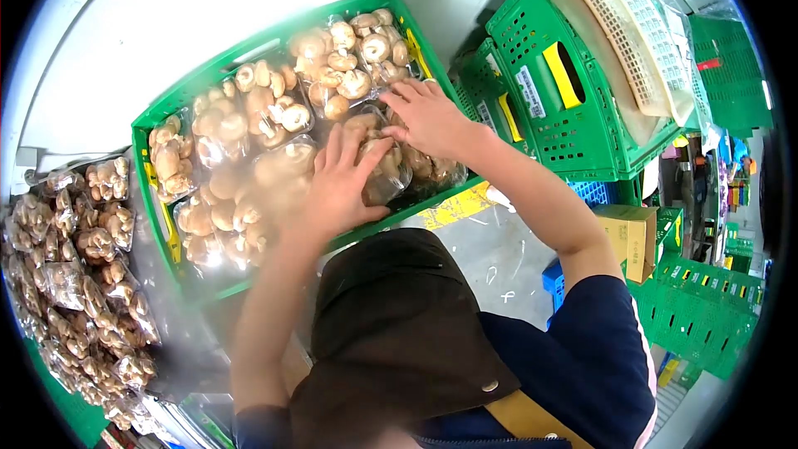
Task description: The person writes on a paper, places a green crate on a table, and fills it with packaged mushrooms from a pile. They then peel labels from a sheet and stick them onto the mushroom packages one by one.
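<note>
A green crate (249, 50) holds several clear-wrapped packs of brown mushrooms (278, 112). My left hand (342, 179) lies over the packs near the crate's front side, its fingers spread. Just beside its thumb and index finger is a wrapped mushroom pack (389, 173). Coming in from the right, my right hand (431, 120) rests on packs at the crate's right end with fingers apart, its fingertips touching the wrapping. The packs under both palms are partly hidden. Blur covers the middle of the crate.
To the left is a large pile of wrapped mushroom packs (83, 283). Stacked green crates (549, 91) with a white basket (632, 33) on top stand at the right. A cardboard box (628, 241) and more green crates (698, 308) sit farther right.
</note>
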{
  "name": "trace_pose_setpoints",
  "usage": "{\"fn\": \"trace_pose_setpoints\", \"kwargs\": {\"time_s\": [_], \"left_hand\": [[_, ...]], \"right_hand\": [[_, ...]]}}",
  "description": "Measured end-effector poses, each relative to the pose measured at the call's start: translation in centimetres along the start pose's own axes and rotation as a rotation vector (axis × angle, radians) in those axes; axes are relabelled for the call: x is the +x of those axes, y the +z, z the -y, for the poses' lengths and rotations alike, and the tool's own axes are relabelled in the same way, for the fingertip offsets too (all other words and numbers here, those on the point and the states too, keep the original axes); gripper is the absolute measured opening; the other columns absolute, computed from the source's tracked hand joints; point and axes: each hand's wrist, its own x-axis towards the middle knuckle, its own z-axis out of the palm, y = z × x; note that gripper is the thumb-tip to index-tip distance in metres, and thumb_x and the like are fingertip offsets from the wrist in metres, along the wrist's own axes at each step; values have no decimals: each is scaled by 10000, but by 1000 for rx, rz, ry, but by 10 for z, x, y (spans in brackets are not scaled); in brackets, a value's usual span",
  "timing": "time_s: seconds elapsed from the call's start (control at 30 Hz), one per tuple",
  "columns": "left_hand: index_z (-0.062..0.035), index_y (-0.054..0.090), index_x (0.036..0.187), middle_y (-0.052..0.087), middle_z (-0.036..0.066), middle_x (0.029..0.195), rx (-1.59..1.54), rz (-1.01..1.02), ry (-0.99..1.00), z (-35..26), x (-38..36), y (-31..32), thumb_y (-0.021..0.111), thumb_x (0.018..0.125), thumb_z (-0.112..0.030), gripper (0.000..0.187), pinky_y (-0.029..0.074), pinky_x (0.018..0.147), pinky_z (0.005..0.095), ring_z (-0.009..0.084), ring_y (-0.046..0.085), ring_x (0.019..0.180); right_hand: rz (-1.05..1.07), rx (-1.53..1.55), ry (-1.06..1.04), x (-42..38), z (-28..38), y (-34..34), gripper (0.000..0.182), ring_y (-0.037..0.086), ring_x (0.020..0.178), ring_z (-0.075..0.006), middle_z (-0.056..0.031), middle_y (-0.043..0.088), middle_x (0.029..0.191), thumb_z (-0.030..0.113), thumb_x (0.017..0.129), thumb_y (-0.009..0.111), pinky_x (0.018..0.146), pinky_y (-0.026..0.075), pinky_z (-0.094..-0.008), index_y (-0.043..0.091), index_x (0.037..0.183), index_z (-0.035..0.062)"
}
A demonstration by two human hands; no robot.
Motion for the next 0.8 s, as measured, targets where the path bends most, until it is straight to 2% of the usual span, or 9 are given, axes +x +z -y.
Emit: {"fn": "trace_pose_setpoints", "kwargs": {"time_s": [0.2,0.27,0.37,0.47,0.5,0.6,0.63,0.77,0.8], "left_hand": [[-204,452,1317,368,153,1352,-72,11,76,23,-27,-17,833,521,-162,883,359,1053,487,430,295,1327],[-214,456,1316,369,155,1348,-39,42,96,15,-24,-18,830,523,-154,879,355,1056,488,431,300,1324],[-215,476,1311,391,151,1302,19,21,83,9,-15,-13,815,542,-201,841,376,1006,490,398,324,1291],[-204,478,1308,407,160,1281,-65,-1,96,16,-15,-18,794,559,-204,813,370,1017,476,391,358,1258],[-197,476,1307,412,172,1282,-116,-14,98,18,-17,-20,789,561,-179,809,366,1030,467,398,371,1251],[-152,478,1290,416,189,1272,-202,-99,133,25,-22,-19,786,547,-125,806,374,1031,442,398,400,1216],[-143,478,1286,416,189,1269,-228,-117,143,26,-24,-20,788,541,-118,807,374,1030,443,400,400,1215],[-114,486,1267,418,191,1268,-211,-153,144,21,-28,-18,793,528,-102,800,377,1026,446,402,402,1214],[-114,488,1264,418,191,1270,-190,-153,140,21,-29,-18,793,528,-103,797,379,1025,447,402,403,1214]], "right_hand": [[150,264,-55,0,-37,8,448,484,1197,-347,-201,565,1217,304,869,563,1054,338,-426,555,1199,2],[271,253,-69,11,-40,4,507,510,1166,-336,-193,581,1185,398,872,555,1029,366,-423,564,1193,6],[337,-70,-68,27,-28,-3,625,562,1093,-335,-185,609,1132,550,854,526,954,435,-421,595,1151,4],[589,-156,114,53,-19,-9,755,614,993,-335,-179,645,1053,694,824,453,855,491,-426,640,1070,4],[550,-140,99,57,-24,-2,801,640,916,-337,-177,669,949,743,814,407,793,506,-447,670,984,5],[554,-89,152,60,-25,-5,822,648,882,-335,-180,673,874,763,816,375,782,504,-454,678,932,9],[451,-76,135,52,-22,-7,802,647,848,-351,-187,669,838,737,848,353,764,501,-462,677,877,4],[327,-6,105,48,-29,-1,680,630,819,-368,-177,661,812,619,911,367,750,487,-466,660,796,16],[317,29,121,50,-32,-2,682,632,843,-361,-174,665,844,628,911,357,762,489,-461,668,831,27]]}}
